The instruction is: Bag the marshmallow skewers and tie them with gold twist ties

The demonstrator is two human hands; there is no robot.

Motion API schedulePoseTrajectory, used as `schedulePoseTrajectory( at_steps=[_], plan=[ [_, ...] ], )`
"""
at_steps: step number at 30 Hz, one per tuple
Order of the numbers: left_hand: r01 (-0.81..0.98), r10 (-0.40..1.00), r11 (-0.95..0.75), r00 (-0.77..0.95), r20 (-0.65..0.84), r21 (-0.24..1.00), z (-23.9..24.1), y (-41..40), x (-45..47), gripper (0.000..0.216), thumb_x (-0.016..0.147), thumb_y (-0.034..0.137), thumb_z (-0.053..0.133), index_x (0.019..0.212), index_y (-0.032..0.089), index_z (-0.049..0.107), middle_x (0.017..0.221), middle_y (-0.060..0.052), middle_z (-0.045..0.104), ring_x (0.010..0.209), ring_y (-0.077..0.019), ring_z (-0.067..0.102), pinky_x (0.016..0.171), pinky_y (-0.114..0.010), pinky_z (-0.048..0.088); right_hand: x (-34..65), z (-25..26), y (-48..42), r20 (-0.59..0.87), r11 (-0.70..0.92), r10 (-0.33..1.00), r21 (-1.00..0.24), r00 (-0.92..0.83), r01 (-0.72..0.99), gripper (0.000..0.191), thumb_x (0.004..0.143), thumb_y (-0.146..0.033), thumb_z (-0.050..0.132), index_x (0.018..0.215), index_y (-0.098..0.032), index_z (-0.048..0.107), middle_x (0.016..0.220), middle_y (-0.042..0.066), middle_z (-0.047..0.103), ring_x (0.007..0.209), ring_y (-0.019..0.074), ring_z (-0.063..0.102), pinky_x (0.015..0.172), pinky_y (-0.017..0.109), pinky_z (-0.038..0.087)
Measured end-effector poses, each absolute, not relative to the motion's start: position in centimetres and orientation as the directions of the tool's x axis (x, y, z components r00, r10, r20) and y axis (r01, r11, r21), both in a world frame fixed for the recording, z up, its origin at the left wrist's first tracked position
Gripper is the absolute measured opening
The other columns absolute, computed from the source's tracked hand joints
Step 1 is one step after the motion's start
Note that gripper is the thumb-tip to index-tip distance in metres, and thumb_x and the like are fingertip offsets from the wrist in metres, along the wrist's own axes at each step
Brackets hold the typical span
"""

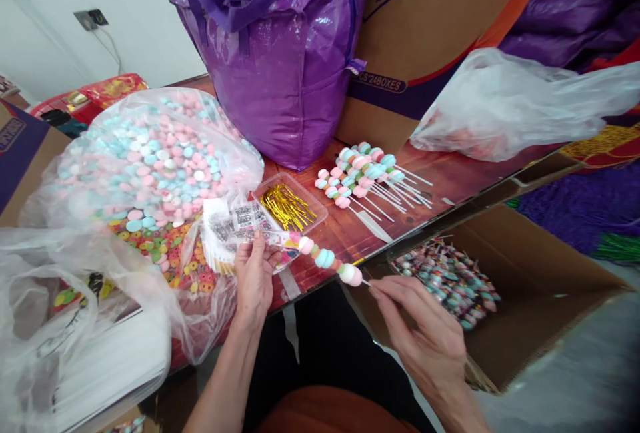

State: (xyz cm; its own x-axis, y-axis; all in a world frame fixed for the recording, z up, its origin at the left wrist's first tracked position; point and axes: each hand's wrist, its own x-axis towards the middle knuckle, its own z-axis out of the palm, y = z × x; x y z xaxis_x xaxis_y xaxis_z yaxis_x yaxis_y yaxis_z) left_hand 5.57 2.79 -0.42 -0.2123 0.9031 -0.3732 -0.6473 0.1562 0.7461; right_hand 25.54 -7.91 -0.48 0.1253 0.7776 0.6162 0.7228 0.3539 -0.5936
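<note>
Head view, nearest first: right hand (425,333) pinches the bare stick end of a candy skewer (327,260), fingertips closed on it just below the last pink piece. The skewer runs up and left from that hand toward the left hand (254,273), its far end entering a clear printed wrapper sleeve (245,226) that the left hand grips between thumb and fingers. Right of the right hand, an open cardboard box (550,266) with wrapped skewers (447,280) piled inside. Left of the left hand, a big clear plastic bag (150,160) full of pastel round candies, some multicoloured ring candies at its lower part. Just beyond the left hand, a clear tray of gold twist ties (287,206). Farther out, above the right hand, a pile of unwrapped skewers (363,170) on the wood-print table (450,180). Behind those a purple bag (285,53), a printed carton (435,26), and a crumpled clear bag (520,103) far right.
</note>
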Motion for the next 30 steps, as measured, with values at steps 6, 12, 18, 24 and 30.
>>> schedulePoseTrajectory(
  at_steps=[6,12,18,24,30],
  plan=[
    [-0.529,0.954,0.095,-0.193,-0.228,0.843,-0.7,2.5,5.7,0.032,0.069,0.041,0.086,0.082,0.017,0.069,0.080,0.001,0.072,0.069,-0.0115,0.066,0.066,-0.023,0.054,25.3,0.3,-7.7,0.539,0.343,0.828,-0.704,0.154,0.623,0.018,0.089,-0.007,0.064,0.094,-0.023,0.069,0.085,0.003,0.069,0.077,0.0175,0.066,0.070,0.030,0.053],
    [-0.512,0.956,0.100,-0.187,-0.224,0.853,-1.4,1.6,7.1,0.030,0.075,0.043,0.080,0.090,0.020,0.069,0.090,0.000,0.073,0.078,-0.0127,0.067,0.071,-0.024,0.054,23.8,-0.3,-7.4,0.477,0.288,0.842,-0.793,0.253,0.536,0.014,0.090,-0.009,0.063,0.089,-0.022,0.068,0.083,0.005,0.067,0.075,0.0180,0.064,0.065,0.030,0.052],
    [-0.566,0.954,0.152,-0.128,-0.269,0.810,-0.9,1.3,7.3,0.034,0.075,0.045,0.081,0.085,0.019,0.061,0.081,0.001,0.069,0.073,-0.0117,0.068,0.075,-0.026,0.056,23.2,-0.9,-7.3,0.544,0.333,0.821,-0.706,0.176,0.626,0.017,0.090,-0.007,0.063,0.092,-0.022,0.070,0.082,0.004,0.065,0.075,0.0168,0.064,0.068,0.030,0.053],
    [-0.545,0.957,0.194,-0.077,-0.279,0.816,-0.6,0.9,7.6,0.040,0.072,0.048,0.082,0.093,0.019,0.063,0.090,-0.003,0.073,0.080,-0.0157,0.072,0.080,-0.031,0.057,22.2,-1.0,-6.9,0.528,0.327,0.840,-0.678,0.125,0.658,0.017,0.093,-0.009,0.058,0.093,-0.020,0.072,0.075,0.003,0.060,0.065,0.0148,0.057,0.061,0.028,0.049],
    [-0.589,0.950,0.231,-0.034,-0.310,0.774,-0.5,1.4,7.1,0.042,0.069,0.048,0.084,0.088,0.017,0.063,0.082,-0.005,0.074,0.082,-0.0220,0.075,0.078,-0.035,0.059,21.6,-0.4,-6.5,0.410,0.304,0.908,-0.785,0.086,0.540,0.018,0.096,-0.016,0.054,0.086,-0.020,0.067,0.072,0.002,0.057,0.062,0.0135,0.055,0.058,0.025,0.046]
  ],
)
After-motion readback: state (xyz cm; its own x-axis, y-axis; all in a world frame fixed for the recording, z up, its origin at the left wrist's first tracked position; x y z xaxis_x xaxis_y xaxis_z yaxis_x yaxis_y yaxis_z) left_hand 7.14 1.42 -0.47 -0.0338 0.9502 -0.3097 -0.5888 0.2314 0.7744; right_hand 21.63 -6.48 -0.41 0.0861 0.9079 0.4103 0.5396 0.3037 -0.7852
